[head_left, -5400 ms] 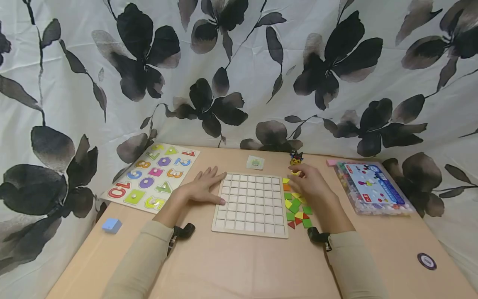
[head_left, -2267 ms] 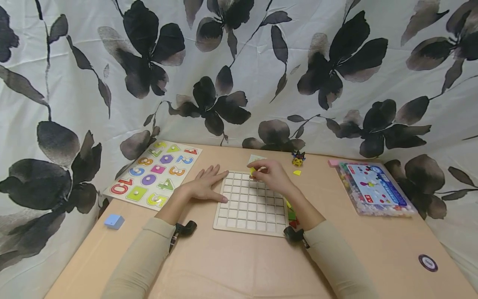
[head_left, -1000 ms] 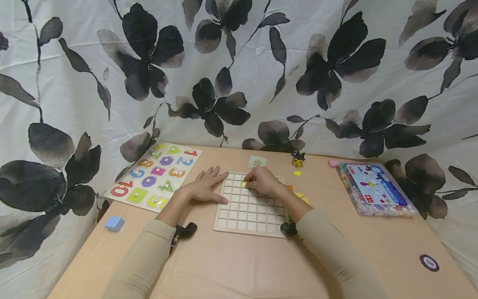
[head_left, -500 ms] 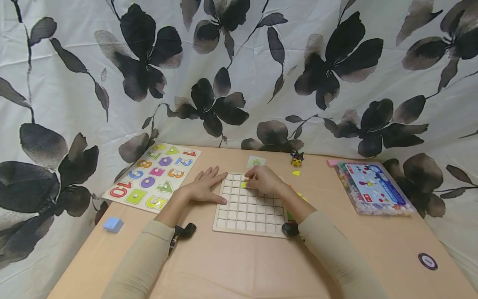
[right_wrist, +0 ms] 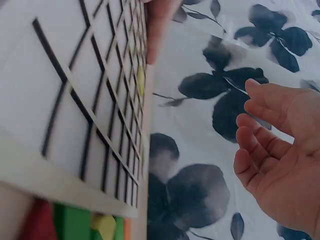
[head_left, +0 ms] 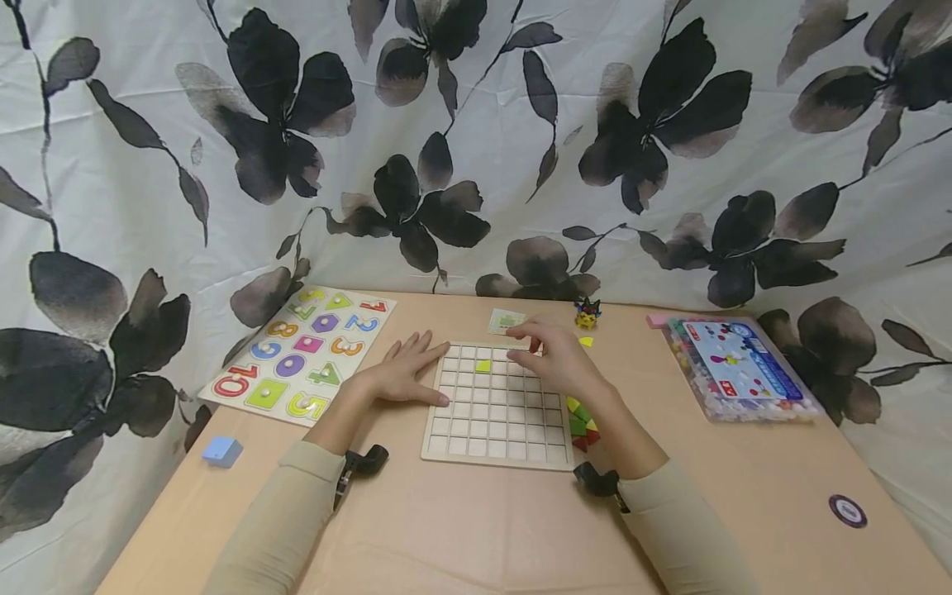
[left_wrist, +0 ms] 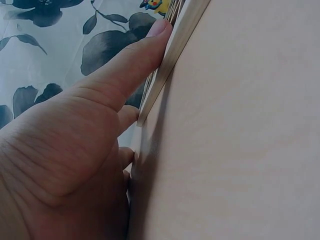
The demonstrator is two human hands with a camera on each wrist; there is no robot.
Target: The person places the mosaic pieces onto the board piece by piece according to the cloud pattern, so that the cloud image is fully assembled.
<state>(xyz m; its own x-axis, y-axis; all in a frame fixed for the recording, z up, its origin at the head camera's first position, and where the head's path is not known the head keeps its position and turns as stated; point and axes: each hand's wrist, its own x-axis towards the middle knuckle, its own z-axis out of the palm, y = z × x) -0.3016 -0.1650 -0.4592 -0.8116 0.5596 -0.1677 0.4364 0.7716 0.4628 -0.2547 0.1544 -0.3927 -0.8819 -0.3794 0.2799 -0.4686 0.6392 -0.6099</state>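
Observation:
A white grid board in a pale wooden frame lies on the table. One yellow tile sits in a cell of its second row. My left hand is spread at the board's left edge; in the left wrist view its thumb rests on the frame. Over the board's upper right hovers my right hand, fingers loosely bent and holding nothing, as the right wrist view shows. Beside the board's right edge lie green, red and yellow tiles, partly hidden by the right forearm. Past that hand is another yellow piece.
A small card and a yellow figurine stand behind the board. To the left are a number puzzle board and a blue block. A clear box of beads and a round dark chip are at right.
My right hand has brought a yellow tile from the pile, set it in a grid cell, let go and lifted away to the right. The left hand has stayed at the board's edge.

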